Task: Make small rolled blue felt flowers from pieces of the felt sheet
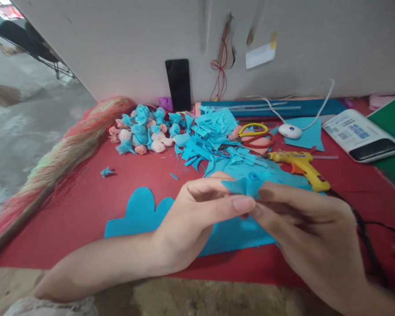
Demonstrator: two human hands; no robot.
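Between my two hands is a small blue crepe-paper flower (246, 186), with a rolled centre and a flared strip at its left. My left hand (197, 215) pinches its base with the thumb in front. From the other side, the thumb and fingertips of my right hand (306, 228) close on the same flower. Behind and below them lies blue crepe paper (240, 232), partly hidden by my hands. A blue piece with a scalloped edge (140, 208) sticks out left of my left wrist.
Finished blue and pink paper flowers (141, 131) are heaped at the back. Beside them are blue scraps (213, 127), scissors (256, 134) and a yellow glue gun (301, 166). A phone (178, 85) leans on the wall. A white device (362, 134) lies right; a fringed bundle (69, 153) runs along the left.
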